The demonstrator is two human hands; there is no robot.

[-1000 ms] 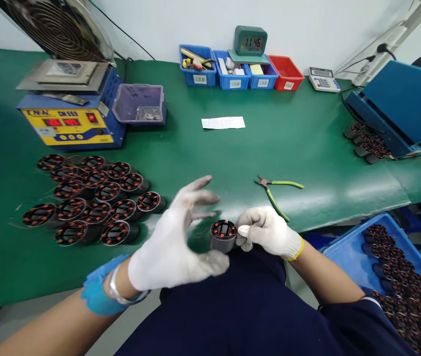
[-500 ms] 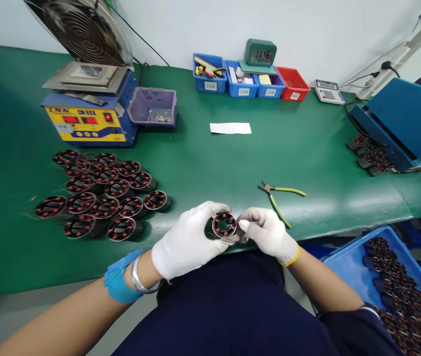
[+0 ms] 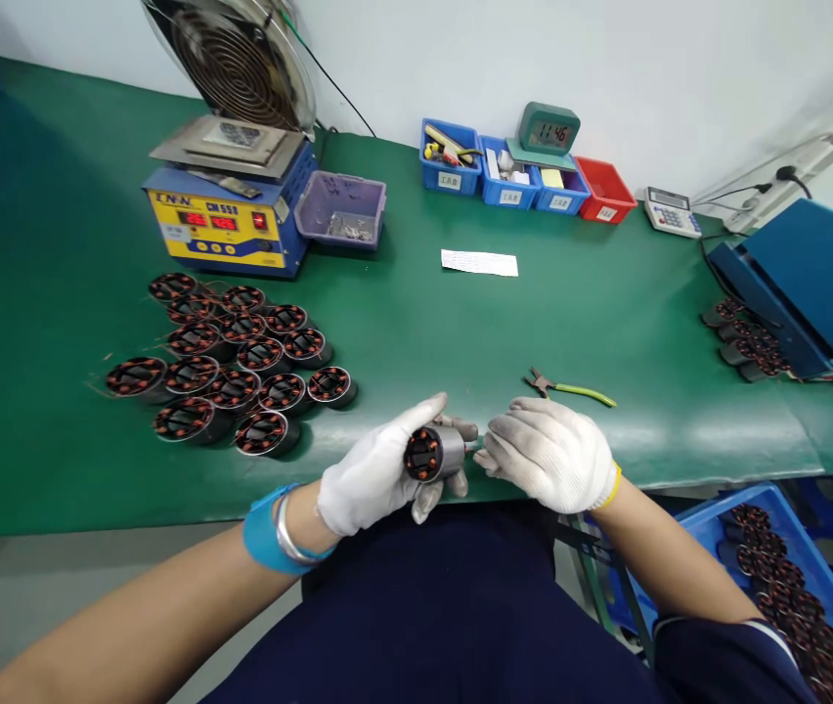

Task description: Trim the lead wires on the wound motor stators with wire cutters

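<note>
My left hand, in a white glove, is wrapped round a motor stator. The stator is a grey cylinder with copper windings, lying sideways with its wound end towards the left. A short, pale, thin lead sticks out at its right end, by the fingertips of my right hand. That gloved hand is closed, fingers bent and pressed together, its back to the camera; what they pinch is hidden. Just beyond it lie green-handled cutting pliers, one handle covered by the hand.
Several wound stators stand grouped at left, before a blue-yellow soldering station and a purple bin. Small tool boxes, a clock and a paper strip are farther back. A blue crate holds more stators at lower right.
The stator has turned from facing up at me to lying on its side in my left hand. My right hand has rolled over, its back now up, slightly farther right.
</note>
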